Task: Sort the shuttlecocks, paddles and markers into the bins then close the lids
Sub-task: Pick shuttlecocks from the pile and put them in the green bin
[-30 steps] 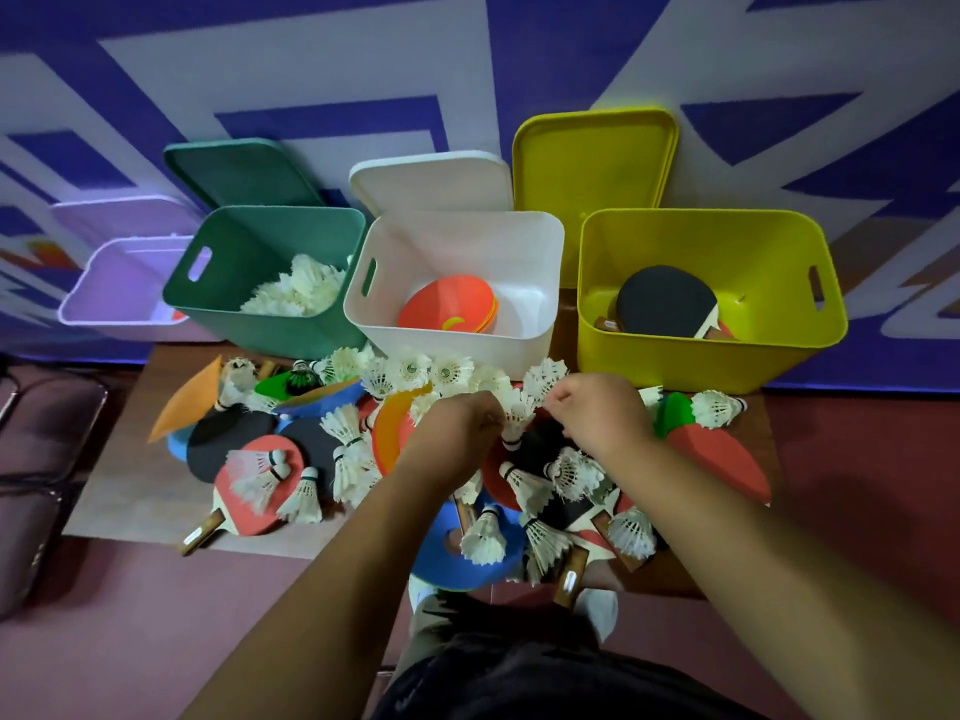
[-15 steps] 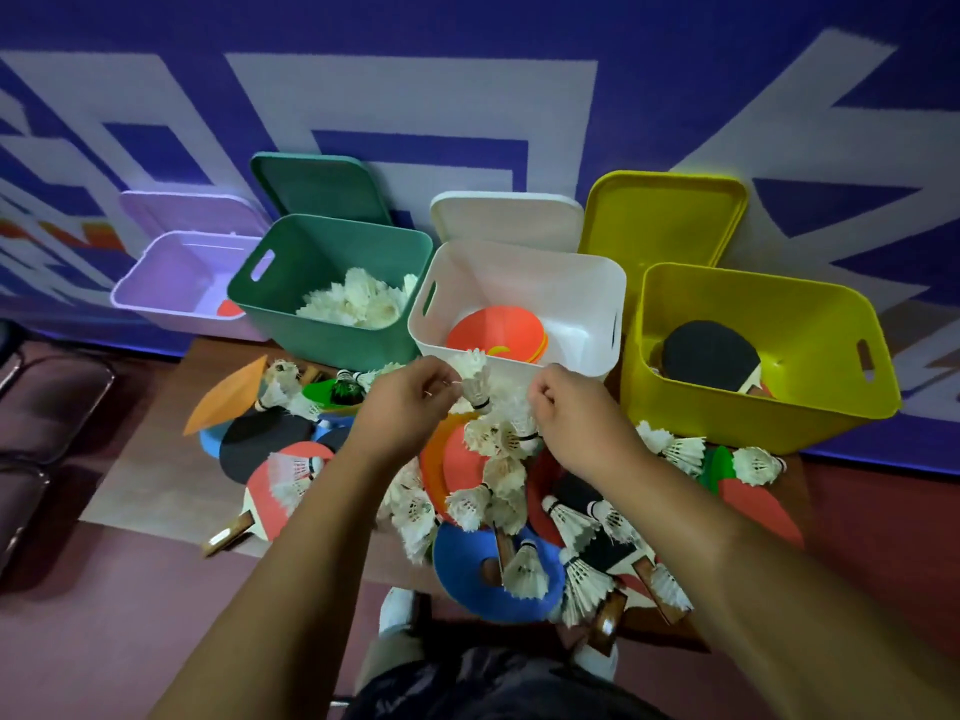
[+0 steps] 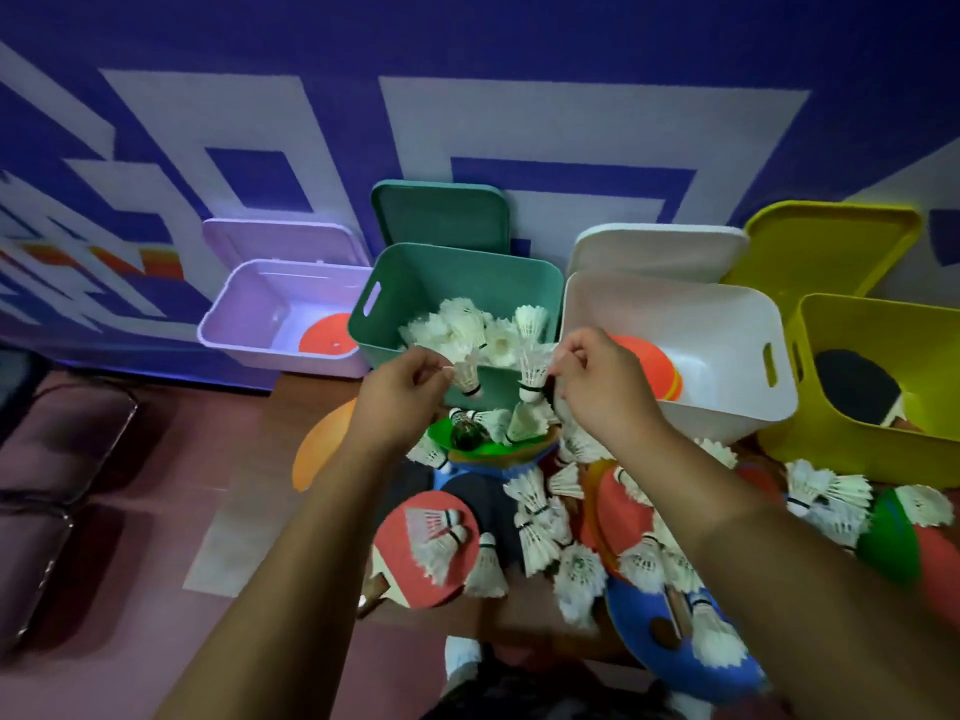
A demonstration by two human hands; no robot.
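- Clutter covers the near part of the table (image 3: pixel 519 618): many loose white feathered shuttlecocks (image 3: pixel 535 517), a red-faced wooden-handled paddle (image 3: pixel 395 543) and a flat blue disc marker (image 3: pixel 628 610), all unsorted.
- Just beyond the pile, the left hand (image 3: pixel 402 387) pinches one white shuttlecock (image 3: pixel 466 376) by its feathers, cork end down.
- Beside it, the right hand (image 3: pixel 597 381) pinches a second white shuttlecock (image 3: pixel 532 374) the same way. Both hang at the near wall of the teal plastic bin (image 3: pixel 493 283), not yet inside.
- That bin already holds a heap of shuttlecocks (image 3: pixel 467 324).
- To its right, the white plastic bin (image 3: pixel 727 407) holds orange disc markers (image 3: pixel 649 363), and the yellow plastic bin (image 3: pixel 883 324) a black-faced paddle (image 3: pixel 852 381).
- To its left, the lilac plastic bin (image 3: pixel 244 314) holds one orange disc (image 3: pixel 327 335).
- Farthest back, all four lids lean open against the wall, so I judge the sorting well short of finished and the closing not begun.
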